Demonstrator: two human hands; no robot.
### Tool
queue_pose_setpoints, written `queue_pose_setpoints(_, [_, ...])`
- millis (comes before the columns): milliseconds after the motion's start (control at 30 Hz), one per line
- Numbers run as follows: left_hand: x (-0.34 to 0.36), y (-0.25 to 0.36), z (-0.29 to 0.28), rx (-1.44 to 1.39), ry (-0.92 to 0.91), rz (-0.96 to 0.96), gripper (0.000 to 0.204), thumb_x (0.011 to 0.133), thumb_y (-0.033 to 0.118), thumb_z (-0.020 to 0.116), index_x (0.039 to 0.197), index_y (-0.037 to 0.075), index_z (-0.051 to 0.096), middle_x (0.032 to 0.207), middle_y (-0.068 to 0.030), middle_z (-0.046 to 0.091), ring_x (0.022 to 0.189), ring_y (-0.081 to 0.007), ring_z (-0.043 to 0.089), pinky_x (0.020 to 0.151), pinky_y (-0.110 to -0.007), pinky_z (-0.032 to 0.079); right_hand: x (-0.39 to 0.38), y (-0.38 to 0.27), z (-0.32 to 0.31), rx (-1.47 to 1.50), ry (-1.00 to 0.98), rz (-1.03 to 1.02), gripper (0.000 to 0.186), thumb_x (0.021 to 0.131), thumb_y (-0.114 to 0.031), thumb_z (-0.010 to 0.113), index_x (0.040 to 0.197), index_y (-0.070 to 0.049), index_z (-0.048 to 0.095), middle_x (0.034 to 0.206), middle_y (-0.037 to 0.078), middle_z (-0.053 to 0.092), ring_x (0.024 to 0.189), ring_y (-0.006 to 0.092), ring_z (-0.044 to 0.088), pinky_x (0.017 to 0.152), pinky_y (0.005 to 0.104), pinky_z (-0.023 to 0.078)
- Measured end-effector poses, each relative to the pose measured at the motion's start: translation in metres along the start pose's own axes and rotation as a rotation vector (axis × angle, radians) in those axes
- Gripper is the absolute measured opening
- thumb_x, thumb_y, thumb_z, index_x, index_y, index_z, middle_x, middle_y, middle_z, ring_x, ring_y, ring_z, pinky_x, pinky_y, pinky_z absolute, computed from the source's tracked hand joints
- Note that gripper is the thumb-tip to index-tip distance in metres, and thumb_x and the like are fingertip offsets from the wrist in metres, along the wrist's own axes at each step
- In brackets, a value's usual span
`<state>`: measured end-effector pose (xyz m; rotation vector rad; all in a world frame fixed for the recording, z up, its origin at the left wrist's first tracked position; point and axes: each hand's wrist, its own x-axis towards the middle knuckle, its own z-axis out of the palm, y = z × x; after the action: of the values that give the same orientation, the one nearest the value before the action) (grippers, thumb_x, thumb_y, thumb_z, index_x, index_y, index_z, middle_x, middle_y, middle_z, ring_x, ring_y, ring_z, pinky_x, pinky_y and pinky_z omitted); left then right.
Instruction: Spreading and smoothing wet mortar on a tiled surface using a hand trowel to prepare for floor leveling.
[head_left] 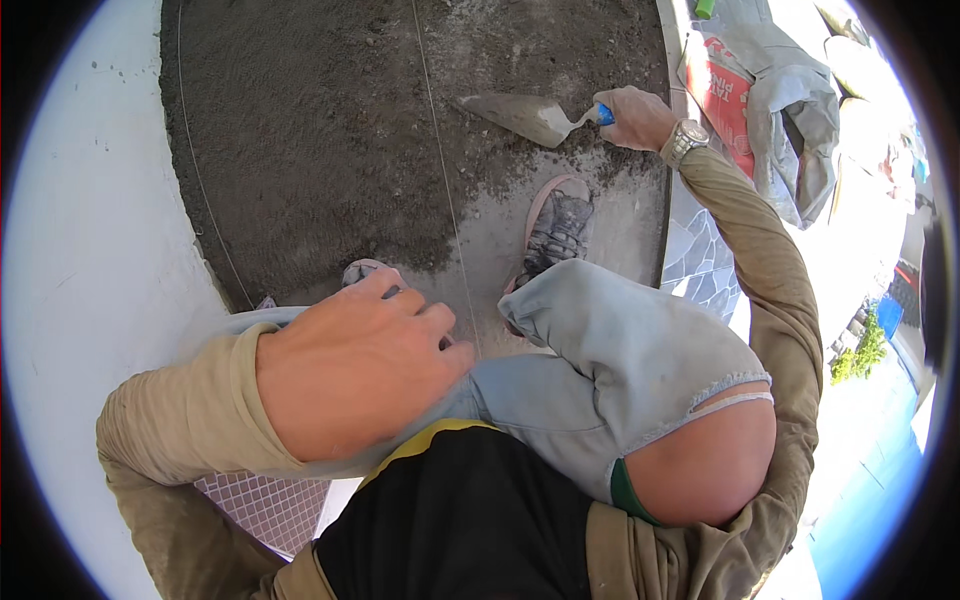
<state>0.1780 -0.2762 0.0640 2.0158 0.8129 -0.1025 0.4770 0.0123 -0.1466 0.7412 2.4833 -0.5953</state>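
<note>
My right hand [636, 118], a wristwatch [685, 142] at its wrist, is closed round the blue handle of a pointed trowel [525, 117]. The metal blade points left and lies on or just over the dark, damp mortar [310, 130]; I cannot tell whether it touches. Bare of any tool, my left hand [365, 362] is over my left leg with its fingers loosely bent and apart. Its palm side is hidden. Two thin strings [433, 110] run lengthwise over the mortar, one near the left wall and one near the middle.
My shoe [562, 225] stands on grey concrete [615, 215] at the mortar's near edge; the other shoe shows partly behind my left hand. A white wall [100, 180] borders the left. Beyond the right edge lie a red and white bag [728, 105] and a grey cloth [795, 90].
</note>
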Motion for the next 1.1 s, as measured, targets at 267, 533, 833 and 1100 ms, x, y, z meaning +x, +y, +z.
queue_pose_setpoints(267, [-0.001, 0.006, 0.002, -0.023, -0.008, 0.036, 0.031, 0.093, 0.027, 0.067, 0.120, 0.010, 0.068, 0.095, -0.0076, 0.063, 0.091, -0.0253, 0.063, 0.093, -0.042, 0.045, -0.018, -0.002, 0.003, 0.033, 0.089, 0.161, 0.017, 0.077, -0.018, 0.066, 0.092, -0.009, 0.067, 0.086, 0.020, 0.071, 0.091, 0.0418, 0.070, 0.081, 0.0545, 0.055])
queue_pose_setpoints(533, [-0.001, 0.005, -0.001, -0.008, 0.020, 0.010, 0.034, 0.093, 0.028, 0.067, 0.122, 0.010, 0.069, 0.096, -0.0079, 0.063, 0.091, -0.0252, 0.063, 0.093, -0.041, 0.045, -0.019, -0.020, 0.007, -0.106, -0.010, 0.033, 0.021, 0.079, -0.021, 0.067, 0.093, -0.006, 0.067, 0.085, 0.020, 0.071, 0.087, 0.0414, 0.071, 0.078, 0.0536, 0.056])
queue_pose_setpoints(833, [0.003, 0.007, 0.004, 0.025, -0.014, 0.006, 0.035, 0.093, 0.029, 0.068, 0.123, 0.010, 0.068, 0.095, -0.0080, 0.063, 0.091, -0.0257, 0.063, 0.094, -0.041, 0.044, 0.012, -0.044, 0.014, -0.073, 0.104, 0.012, 0.022, 0.078, -0.021, 0.068, 0.096, -0.008, 0.071, 0.093, 0.019, 0.074, 0.093, 0.0397, 0.072, 0.083, 0.0516, 0.057])
queue_pose_setpoints(1100, [-0.003, 0.014, 0.011, -0.011, -0.013, 0.070, 0.033, 0.094, 0.029, 0.067, 0.122, 0.010, 0.068, 0.096, -0.0083, 0.064, 0.091, -0.0265, 0.063, 0.094, -0.042, 0.045, -0.017, -0.045, -0.003, -0.113, 0.004, 0.055, 0.023, 0.077, -0.018, 0.069, 0.097, -0.009, 0.070, 0.091, 0.018, 0.074, 0.091, 0.0395, 0.072, 0.081, 0.0513, 0.057])
